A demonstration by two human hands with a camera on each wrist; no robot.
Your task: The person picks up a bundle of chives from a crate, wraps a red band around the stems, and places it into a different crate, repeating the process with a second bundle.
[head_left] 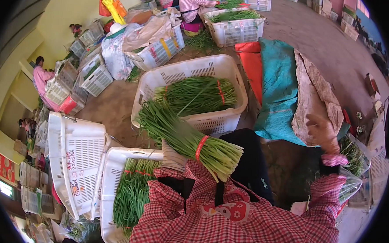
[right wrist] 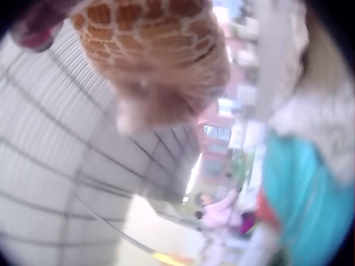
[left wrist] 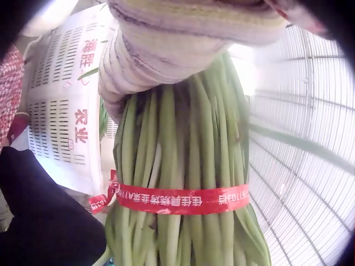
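A bundle of long green stalks (head_left: 180, 134) with a red band lies across my lap, over the near rim of a white crate (head_left: 233, 112). My left hand (head_left: 173, 158), in a striped glove (left wrist: 172, 50), grips it from beneath; its fingers are mostly hidden by the stalks. In the left wrist view the printed red band (left wrist: 183, 200) circles the stalks (left wrist: 188, 138). My right hand (head_left: 322, 131) is raised over brown sacking (head_left: 308, 96) at the right, holding nothing visible; its patterned glove (right wrist: 155, 61) is blurred in the right wrist view.
Banded bundles (head_left: 200, 95) lie in the crate ahead, and more (head_left: 131, 197) in a crate at lower left. Empty white crates (head_left: 75, 163) lean beside it. A teal sheet (head_left: 277, 90) is spread at right. Other people (head_left: 194, 7) sit among crates further back.
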